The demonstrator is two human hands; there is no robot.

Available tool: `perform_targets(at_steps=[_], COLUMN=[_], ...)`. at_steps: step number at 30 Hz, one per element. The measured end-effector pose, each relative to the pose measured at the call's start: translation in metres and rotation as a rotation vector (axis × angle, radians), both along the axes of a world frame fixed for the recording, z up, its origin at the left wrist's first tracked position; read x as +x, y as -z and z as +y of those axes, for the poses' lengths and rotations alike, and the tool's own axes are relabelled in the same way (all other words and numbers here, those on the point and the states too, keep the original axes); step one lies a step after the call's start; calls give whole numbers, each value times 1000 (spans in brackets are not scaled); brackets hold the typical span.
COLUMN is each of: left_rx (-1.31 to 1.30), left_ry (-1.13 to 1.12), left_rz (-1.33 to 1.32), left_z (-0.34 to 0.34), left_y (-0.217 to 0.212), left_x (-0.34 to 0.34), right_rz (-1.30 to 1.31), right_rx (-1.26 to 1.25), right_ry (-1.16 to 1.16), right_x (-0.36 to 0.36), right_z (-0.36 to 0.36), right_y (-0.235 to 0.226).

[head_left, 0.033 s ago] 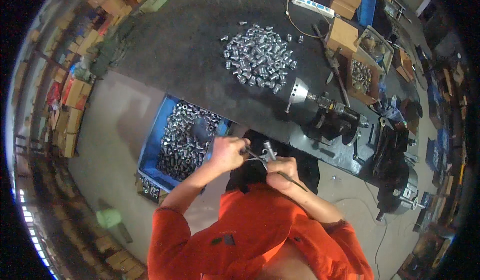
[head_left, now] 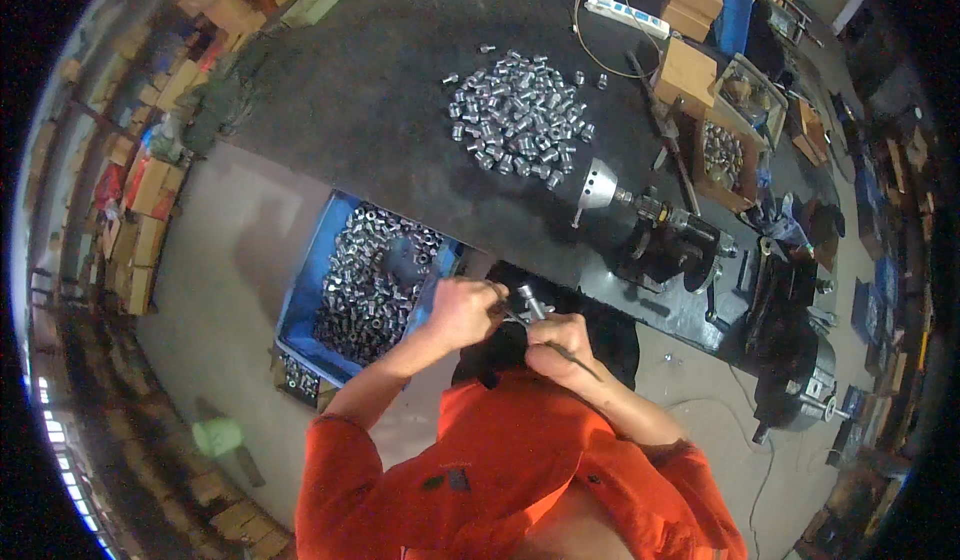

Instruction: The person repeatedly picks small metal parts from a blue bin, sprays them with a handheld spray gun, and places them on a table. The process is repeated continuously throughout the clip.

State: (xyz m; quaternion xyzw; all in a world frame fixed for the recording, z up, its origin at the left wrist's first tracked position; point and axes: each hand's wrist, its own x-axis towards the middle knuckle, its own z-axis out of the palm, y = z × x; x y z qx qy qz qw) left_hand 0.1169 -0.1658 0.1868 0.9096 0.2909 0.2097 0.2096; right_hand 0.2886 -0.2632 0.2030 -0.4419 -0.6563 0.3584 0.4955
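Note:
Over my lap, my left hand (head_left: 465, 312) is closed, its fingertips pinching one end of a thin dark rod (head_left: 512, 314). The rod runs across to my right hand (head_left: 558, 345), and its other end sticks out beyond that hand along the forearm. My right fingers are wrapped round it, and a shiny cylindrical metal fitting (head_left: 532, 303) stands up from the same grip. Fingers hide how rod and fitting meet. Left of my left hand, a blue crate (head_left: 300, 300) holds many small metal fittings (head_left: 365, 270).
A pile of silver fittings (head_left: 522, 115) lies on the dark bench (head_left: 370, 110). To its right sits a machine with a silver conical head (head_left: 597, 185). Beyond are a power strip (head_left: 630, 12), cardboard boxes (head_left: 687, 72) and a lever-like bar (head_left: 668, 125). A vise-like machine (head_left: 805, 385) stands far right.
My hands have come slightly closer together: the left a little to the right, the right a little to the left. The fitting's top has shifted left with my right hand.

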Motion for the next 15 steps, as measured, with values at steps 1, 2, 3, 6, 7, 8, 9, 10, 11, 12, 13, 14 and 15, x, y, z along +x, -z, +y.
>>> perform_targets(at_steps=[1, 2, 3, 6, 7, 8, 9, 10, 11, 12, 13, 14, 15], left_rx=[37, -8, 3, -45, 11, 29, 112, 109, 51, 29, 38, 101, 129], left_ry=[53, 64, 7, -128, -163, -161, -218, -301, -362, -367, -396, -408, -456], left_rz=[79, 166, 169, 141, 148, 206, 252, 271, 258, 226, 203, 216, 228], left_z=[-1, -1, 0, 18, 29, 42, 62, 82, 102, 122, 139, 158, 174], left_y=[2, 1, 0, -5, -2, -3, 1, 3, 2, -3, -6, -6, -7], left_x=[3, 5, 4, 1, -1, -3, -2, 2, 7, 15, 23, 28, 35], right_rz=[-71, -105, -138, -186, -189, -191, -189, -187, -197, -174, -155, -127, -61], right_rx=[-25, -8, 9, 153, 159, 162, 121, 81, 55, 31, 5, -14, 14], right_ry=[23, 37, 52, 96, 148, 204, 212, 224, 212, 221, 231, 233, 274], right_x=[-4, -5, -6, 3, 5, 8, 13, 19, 23, 24, 25, 25, 21], right_z=[3, 2, -1, -12, -17, -23, -25, -28, -29, -31, -35, -39, -41], right_y=[7, 11, 13, -1, -9, -18, -16, -15, -17, -18, -18, -17, -9])
